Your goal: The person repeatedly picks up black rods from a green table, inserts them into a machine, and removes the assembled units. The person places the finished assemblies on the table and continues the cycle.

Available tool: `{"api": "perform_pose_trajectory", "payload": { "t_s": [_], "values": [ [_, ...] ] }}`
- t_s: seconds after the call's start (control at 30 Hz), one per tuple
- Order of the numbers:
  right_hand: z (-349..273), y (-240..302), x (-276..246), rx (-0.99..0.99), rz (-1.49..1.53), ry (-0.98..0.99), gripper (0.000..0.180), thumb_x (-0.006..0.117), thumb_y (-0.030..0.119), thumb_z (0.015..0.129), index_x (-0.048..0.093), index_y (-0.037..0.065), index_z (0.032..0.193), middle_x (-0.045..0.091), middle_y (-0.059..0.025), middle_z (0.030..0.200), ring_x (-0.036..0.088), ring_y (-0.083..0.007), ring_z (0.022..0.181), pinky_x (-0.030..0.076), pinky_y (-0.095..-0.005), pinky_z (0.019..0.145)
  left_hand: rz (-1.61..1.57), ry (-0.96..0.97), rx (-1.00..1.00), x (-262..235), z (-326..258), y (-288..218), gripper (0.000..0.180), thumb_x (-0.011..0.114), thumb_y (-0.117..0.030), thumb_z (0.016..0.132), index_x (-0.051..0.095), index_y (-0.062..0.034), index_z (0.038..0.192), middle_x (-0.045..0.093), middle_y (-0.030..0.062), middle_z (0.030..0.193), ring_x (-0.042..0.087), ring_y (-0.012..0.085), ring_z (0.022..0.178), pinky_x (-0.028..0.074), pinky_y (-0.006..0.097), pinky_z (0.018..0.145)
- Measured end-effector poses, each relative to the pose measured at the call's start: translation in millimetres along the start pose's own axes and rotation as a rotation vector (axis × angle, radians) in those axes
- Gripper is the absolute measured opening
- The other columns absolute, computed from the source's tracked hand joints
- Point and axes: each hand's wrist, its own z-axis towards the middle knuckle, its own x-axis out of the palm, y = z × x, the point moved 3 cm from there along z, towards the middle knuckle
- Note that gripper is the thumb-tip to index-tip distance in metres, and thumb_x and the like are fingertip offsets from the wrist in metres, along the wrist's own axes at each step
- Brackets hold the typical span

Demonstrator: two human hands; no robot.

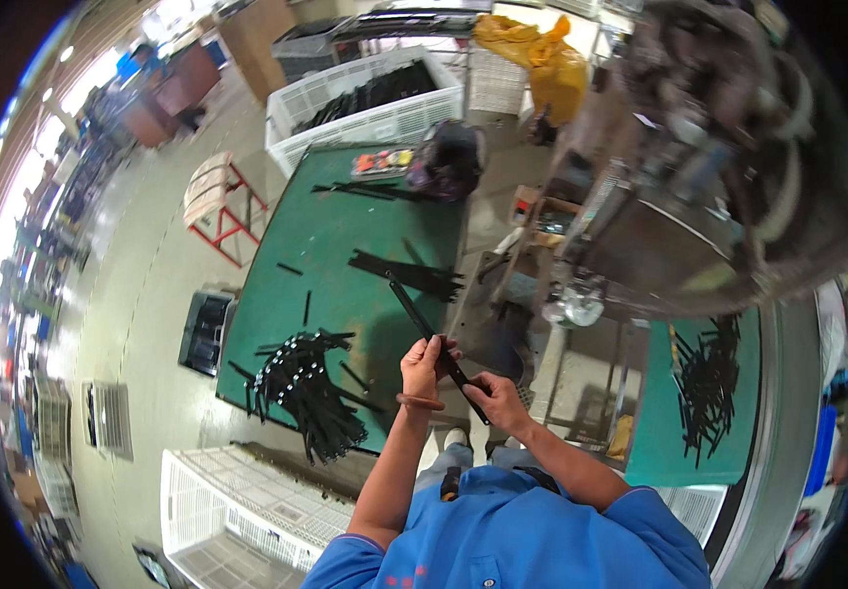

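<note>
My left hand [424, 365] and my right hand [495, 396] both grip a long, thin black strip [416, 314] that slants up and to the left over the green table [335, 245]. The left hand holds it near the middle, the right hand at its lower end. A heap of similar black strips [304, 385] lies on the table's near left corner. A flat stack of black strips [406, 272] rests just beyond the held one.
White plastic crates stand at the lower left [237, 510] and far end [365, 103] of the table. A red stool [219, 201] sits to the left. A grey machine [699, 187] rises on the right, with a second green surface holding black strips [707, 378].
</note>
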Motion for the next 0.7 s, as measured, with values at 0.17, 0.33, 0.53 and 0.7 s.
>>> {"api": "perform_pose_trajectory", "payload": {
  "t_s": [0.17, 0.33, 0.53, 0.7],
  "values": [
    [-55, -11, -88, -0.210, -0.325, -0.258, 0.016, 0.059, 0.018, 0.087, 0.062, 0.002, 0.089, 0.062, -0.0062, 0.072, 0.055, -0.0137, 0.062, 0.043, -0.0291, 0.057, 0.382, -0.197, 0.166, 20, -14, 10, 0.022, 0.049, -0.020, 0.094, 0.061, -0.0024, 0.090, 0.065, 0.0084, 0.082, 0.064, 0.0208, 0.068, 0.051, 0.031, 0.058],
    [-81, -2, -161, -0.250, -0.486, 0.100, 0.018, 0.060, 0.020, 0.086, 0.061, 0.003, 0.091, 0.063, -0.0135, 0.076, 0.060, -0.0227, 0.066, 0.046, -0.0339, 0.061, 1.346, 0.422, 0.706, 82, -56, 7, 0.014, 0.052, -0.015, 0.087, 0.060, -0.0042, 0.086, 0.062, 0.0144, 0.081, 0.060, 0.0341, 0.075, 0.049, 0.041, 0.066],
    [-39, 35, -202, -0.154, -0.274, 0.303, 0.022, 0.065, 0.024, 0.083, 0.065, 0.003, 0.089, 0.063, -0.0055, 0.069, 0.058, -0.0115, 0.063, 0.045, -0.0296, 0.059, 0.699, 0.581, -0.375, 128, -90, 54, 0.026, 0.048, -0.027, 0.094, 0.059, -0.0040, 0.094, 0.061, 0.0042, 0.068, 0.056, 0.0132, 0.055, 0.043, 0.027, 0.049],
    [66, 3, -251, -0.027, -0.071, -0.019, 0.018, 0.061, 0.021, 0.085, 0.060, 0.003, 0.090, 0.065, -0.0088, 0.083, 0.064, -0.0192, 0.069, 0.050, -0.0339, 0.056, 0.481, 0.419, -0.331, 138, -94, 43, 0.030, 0.045, -0.028, 0.096, 0.058, -0.0026, 0.105, 0.054, 0.0001, 0.066, 0.046, 0.0069, 0.052, 0.038, 0.021, 0.047]
  ]
}}
